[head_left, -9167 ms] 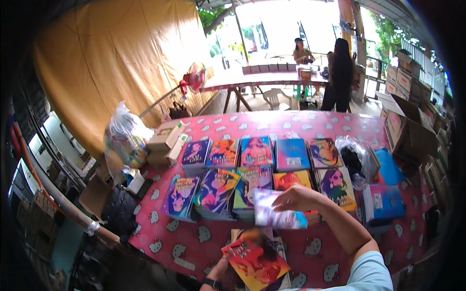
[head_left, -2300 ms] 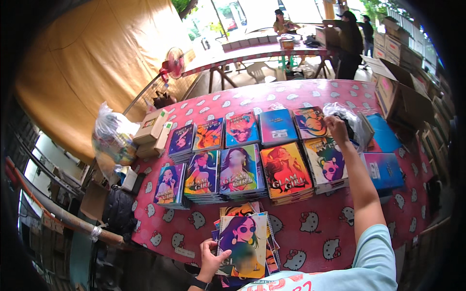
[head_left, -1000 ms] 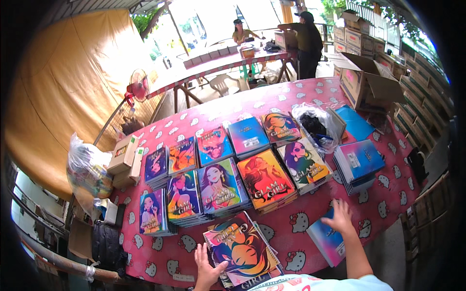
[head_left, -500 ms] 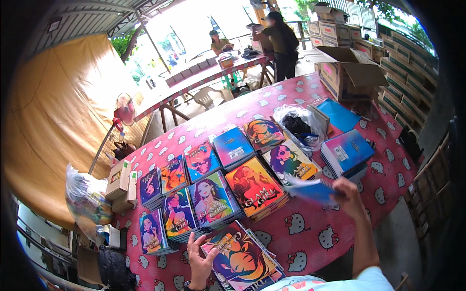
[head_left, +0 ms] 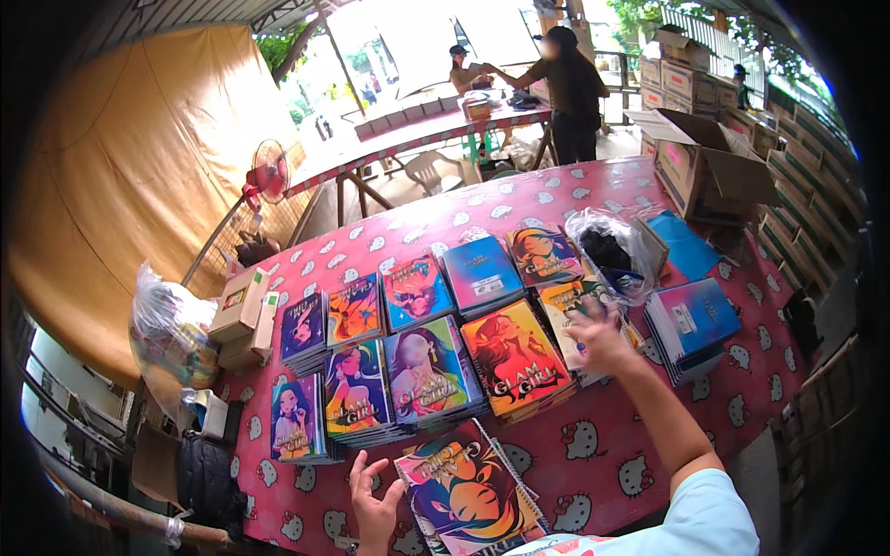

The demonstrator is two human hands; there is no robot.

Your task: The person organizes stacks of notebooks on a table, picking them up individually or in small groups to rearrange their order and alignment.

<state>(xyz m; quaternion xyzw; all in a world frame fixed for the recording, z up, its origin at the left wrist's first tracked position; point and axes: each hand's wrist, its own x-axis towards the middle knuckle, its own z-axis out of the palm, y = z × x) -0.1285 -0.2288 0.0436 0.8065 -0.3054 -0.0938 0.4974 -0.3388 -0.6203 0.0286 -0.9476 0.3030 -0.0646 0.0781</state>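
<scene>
My right hand point(head_left: 601, 341) is over the pale yellow spiral notebook point(head_left: 567, 306) on a stack at the right of the front row. Its fingers are blurred, so I cannot tell whether they grip the cover. My left hand point(head_left: 373, 499) is open, fingers apart, with its thumb near the left edge of a small pile of notebooks point(head_left: 468, 496) close to me. The top one carries a colourful drawn face, upside down to me. Beyond it, neat stacks include a red and orange notebook point(head_left: 517, 357), a green and purple notebook point(head_left: 432, 368) and a blue notebook point(head_left: 482, 271).
Blue-pink notebooks point(head_left: 695, 313) are stacked at the right, beside a clear plastic bag point(head_left: 607, 250). An open carton point(head_left: 709, 171) stands at the far right corner, with small boxes point(head_left: 243, 315) at the left edge. Two people are at another table behind.
My right hand has moved left and away from me to the pale yellow stack. The blue-covered notebook it held no longer shows in it. My left hand stays beside the near pile.
</scene>
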